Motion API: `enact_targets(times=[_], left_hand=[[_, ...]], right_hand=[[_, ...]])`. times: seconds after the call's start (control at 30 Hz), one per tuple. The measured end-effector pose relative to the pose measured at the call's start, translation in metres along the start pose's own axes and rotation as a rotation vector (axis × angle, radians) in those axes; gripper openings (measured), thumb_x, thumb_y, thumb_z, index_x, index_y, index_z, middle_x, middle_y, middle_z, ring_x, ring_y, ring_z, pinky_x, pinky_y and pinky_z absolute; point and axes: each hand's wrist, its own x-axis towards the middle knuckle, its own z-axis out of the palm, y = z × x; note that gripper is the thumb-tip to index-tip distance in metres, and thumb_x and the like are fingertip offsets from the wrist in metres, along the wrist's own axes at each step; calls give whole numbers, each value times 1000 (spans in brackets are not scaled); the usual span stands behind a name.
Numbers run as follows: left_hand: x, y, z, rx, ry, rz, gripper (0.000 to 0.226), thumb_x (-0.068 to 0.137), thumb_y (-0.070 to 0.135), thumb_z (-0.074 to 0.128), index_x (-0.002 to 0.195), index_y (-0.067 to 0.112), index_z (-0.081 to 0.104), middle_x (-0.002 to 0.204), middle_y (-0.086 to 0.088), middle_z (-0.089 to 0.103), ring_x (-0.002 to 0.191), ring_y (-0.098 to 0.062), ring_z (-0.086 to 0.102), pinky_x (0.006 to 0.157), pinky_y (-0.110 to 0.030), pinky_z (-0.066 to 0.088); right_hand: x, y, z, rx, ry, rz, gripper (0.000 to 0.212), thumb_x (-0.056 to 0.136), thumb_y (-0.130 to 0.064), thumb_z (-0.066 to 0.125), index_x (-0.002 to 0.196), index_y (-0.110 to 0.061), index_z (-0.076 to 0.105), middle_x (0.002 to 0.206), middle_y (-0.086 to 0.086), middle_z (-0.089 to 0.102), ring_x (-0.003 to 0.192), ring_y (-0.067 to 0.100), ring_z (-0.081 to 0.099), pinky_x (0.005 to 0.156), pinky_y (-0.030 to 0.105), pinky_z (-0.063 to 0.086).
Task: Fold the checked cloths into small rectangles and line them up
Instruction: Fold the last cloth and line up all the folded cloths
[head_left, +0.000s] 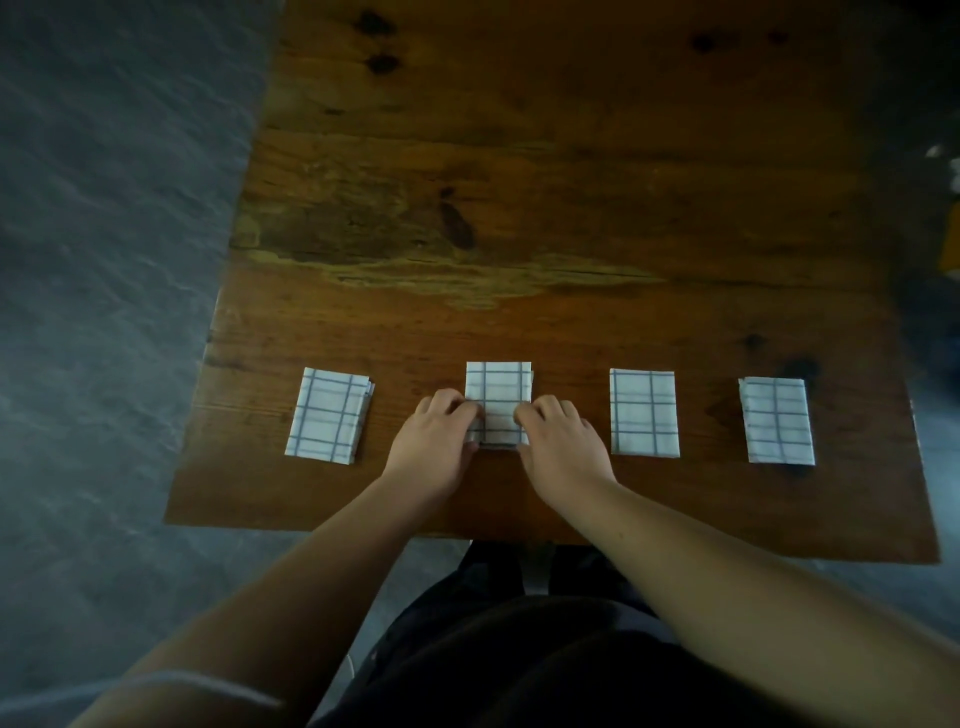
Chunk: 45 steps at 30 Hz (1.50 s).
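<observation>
Several white cloths with blue check lines lie folded into small rectangles in a row near the front edge of the wooden table (519, 208). The leftmost cloth (328, 414) lies alone, as do the third cloth (644, 412) and the rightmost cloth (777, 421). Both hands rest on the second cloth (497, 387). My left hand (434, 447) presses its left edge with curled fingers. My right hand (561, 447) presses its right edge the same way. The near corners of that cloth are hidden under my fingers.
The table's left edge drops to a grey floor (104, 260). A dark area with a small white object (935, 151) lies past the table's right edge. My dark-clothed lap (519, 649) is below the front edge.
</observation>
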Motion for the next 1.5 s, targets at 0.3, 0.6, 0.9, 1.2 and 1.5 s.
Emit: enact_targets(times=[0.3, 0.6, 0.9, 1.2, 1.5], left_hand=[[-4, 0, 4, 30, -17, -1, 49, 96, 25, 62, 143, 25, 46, 147, 1, 39, 133, -21, 40, 107, -38, 43], [-9, 4, 5, 18, 3, -48, 40, 99, 27, 54, 139, 28, 48, 143, 0, 43, 130, -22, 42, 104, -40, 45], [-19, 12, -4, -33, 33, -113, 44, 100, 25, 55, 143, 30, 47, 151, 0, 40, 140, -23, 36, 111, -41, 38], [-49, -30, -29, -46, 75, -202, 49, 96, 24, 60, 143, 27, 45, 148, 3, 43, 137, -19, 42, 107, -38, 45], [-65, -137, -81, -9, 14, -182, 41, 93, 25, 66, 130, 29, 50, 142, 1, 40, 133, -19, 41, 103, -38, 47]], right_hand=[[-4, -1, 3, 30, -4, -22, 38, 101, -33, 56, 136, -26, 45, 134, 0, 47, 119, 18, 48, 98, 34, 48], [-3, 3, -1, 46, -21, -65, 36, 102, -26, 53, 137, -26, 46, 136, -1, 48, 120, 18, 47, 99, 34, 46], [-7, 7, -7, 80, 3, -99, 35, 101, -36, 53, 132, -24, 45, 131, -2, 47, 115, 16, 47, 96, 32, 47], [4, -57, -13, 109, 22, -222, 32, 101, -36, 53, 131, -27, 46, 131, -3, 50, 120, 17, 49, 99, 35, 47], [32, -157, 13, 78, -22, -134, 41, 100, -37, 54, 139, -29, 42, 137, -2, 49, 125, 18, 48, 101, 38, 46]])
